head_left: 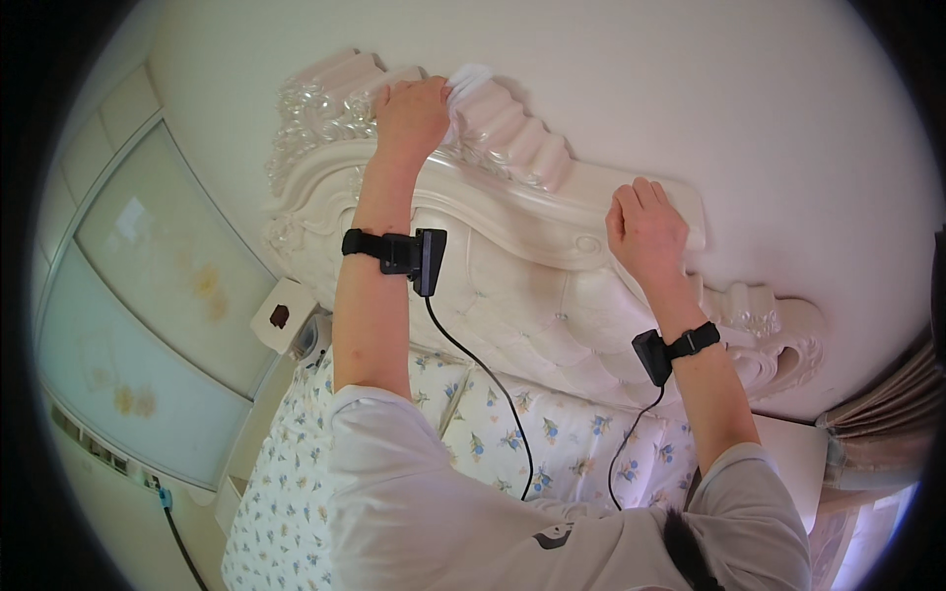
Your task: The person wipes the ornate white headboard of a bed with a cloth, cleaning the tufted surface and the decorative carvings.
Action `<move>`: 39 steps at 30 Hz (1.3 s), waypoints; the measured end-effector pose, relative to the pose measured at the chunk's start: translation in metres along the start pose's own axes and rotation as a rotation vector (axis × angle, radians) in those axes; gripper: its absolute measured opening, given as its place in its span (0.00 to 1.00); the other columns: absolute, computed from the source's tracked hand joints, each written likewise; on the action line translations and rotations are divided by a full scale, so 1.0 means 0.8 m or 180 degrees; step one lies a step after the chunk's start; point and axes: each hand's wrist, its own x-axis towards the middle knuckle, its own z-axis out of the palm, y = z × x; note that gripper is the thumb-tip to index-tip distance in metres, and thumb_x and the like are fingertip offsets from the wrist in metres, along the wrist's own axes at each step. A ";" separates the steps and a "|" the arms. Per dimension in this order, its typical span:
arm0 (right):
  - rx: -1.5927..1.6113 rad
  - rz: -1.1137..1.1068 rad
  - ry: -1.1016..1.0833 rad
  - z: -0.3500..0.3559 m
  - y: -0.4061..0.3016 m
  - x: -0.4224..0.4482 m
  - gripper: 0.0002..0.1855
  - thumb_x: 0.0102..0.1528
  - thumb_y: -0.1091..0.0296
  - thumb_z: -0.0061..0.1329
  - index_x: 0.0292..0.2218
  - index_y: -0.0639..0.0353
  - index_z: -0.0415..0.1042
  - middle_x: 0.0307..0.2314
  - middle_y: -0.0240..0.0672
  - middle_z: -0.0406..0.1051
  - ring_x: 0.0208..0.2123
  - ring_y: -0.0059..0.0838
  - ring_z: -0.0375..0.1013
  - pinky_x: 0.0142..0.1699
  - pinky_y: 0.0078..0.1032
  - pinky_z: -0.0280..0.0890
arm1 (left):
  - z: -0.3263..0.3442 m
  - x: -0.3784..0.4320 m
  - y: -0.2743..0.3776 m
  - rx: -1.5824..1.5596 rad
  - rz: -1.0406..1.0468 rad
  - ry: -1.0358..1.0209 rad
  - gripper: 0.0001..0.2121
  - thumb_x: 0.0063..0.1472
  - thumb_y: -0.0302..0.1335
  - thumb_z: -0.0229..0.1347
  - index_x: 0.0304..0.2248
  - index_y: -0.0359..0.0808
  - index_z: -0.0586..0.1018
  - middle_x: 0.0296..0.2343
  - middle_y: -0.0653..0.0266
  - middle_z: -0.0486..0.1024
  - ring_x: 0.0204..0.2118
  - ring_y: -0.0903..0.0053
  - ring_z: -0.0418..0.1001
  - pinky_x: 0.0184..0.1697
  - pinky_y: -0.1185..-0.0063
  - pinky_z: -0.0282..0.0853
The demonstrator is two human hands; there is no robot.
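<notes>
A cream headboard point(510, 214) with carved, pearly trim and a tufted panel stands against the wall. My left hand point(415, 111) is at its fluted top crest, fingers curled over the edge. A white cloth point(470, 80) shows beside that hand's fingertips, partly covered by the hand; the grip on it is mostly hidden. On the lower right shoulder of the headboard rests my right hand point(647, 225), its fingers curled, with nothing visible in them. Each forearm wears a black strap with a small device and a cable.
Below the headboard lies a bed with floral bedding point(502, 443). A tissue box point(284, 316) stands at the left, near sliding wardrobe doors point(177, 258). Gathered curtains point(879, 414) hang at the right, by a white bedside surface point(791, 451).
</notes>
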 end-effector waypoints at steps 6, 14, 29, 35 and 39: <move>0.0008 0.0024 -0.0011 0.000 -0.004 0.001 0.07 0.45 0.73 0.53 0.24 0.54 0.65 0.24 0.30 0.64 0.28 0.30 0.68 0.28 0.27 0.67 | 0.008 -0.040 -0.007 0.0056 0.0069 0.0862 0.07 0.64 0.29 0.52 0.38 0.37 0.78 0.34 0.61 0.79 0.43 0.61 0.72 0.49 0.64 0.64; 0.0022 0.0035 -0.0005 0.002 -0.002 0.001 0.08 0.45 0.73 0.53 0.24 0.54 0.66 0.24 0.30 0.63 0.28 0.29 0.67 0.27 0.26 0.66 | 0.000 -0.054 0.006 -0.0928 0.0067 0.1722 0.10 0.59 0.27 0.57 0.41 0.37 0.77 0.40 0.61 0.75 0.47 0.59 0.69 0.53 0.62 0.63; -0.0016 -0.0027 -0.0004 0.002 0.002 0.000 0.08 0.44 0.73 0.54 0.24 0.55 0.65 0.23 0.30 0.63 0.27 0.29 0.67 0.27 0.26 0.66 | 0.018 -0.045 0.078 -0.1018 0.0918 0.1237 0.10 0.54 0.25 0.61 0.38 0.39 0.80 0.38 0.67 0.76 0.49 0.65 0.68 0.54 0.63 0.60; -0.0005 -0.0050 0.0038 0.003 0.001 0.001 0.08 0.44 0.73 0.54 0.24 0.55 0.65 0.23 0.30 0.62 0.27 0.29 0.67 0.27 0.26 0.66 | 0.017 0.005 0.029 -0.1117 0.0621 0.1921 0.07 0.53 0.23 0.60 0.34 0.39 0.81 0.32 0.63 0.78 0.40 0.60 0.71 0.45 0.64 0.63; -0.0021 -0.0044 -0.0008 0.004 0.000 0.000 0.08 0.44 0.74 0.53 0.24 0.55 0.65 0.23 0.30 0.62 0.27 0.29 0.67 0.27 0.26 0.66 | 0.014 0.017 -0.025 -0.0464 0.0032 0.1723 0.05 0.58 0.26 0.57 0.35 0.40 0.81 0.33 0.63 0.79 0.40 0.60 0.73 0.46 0.66 0.63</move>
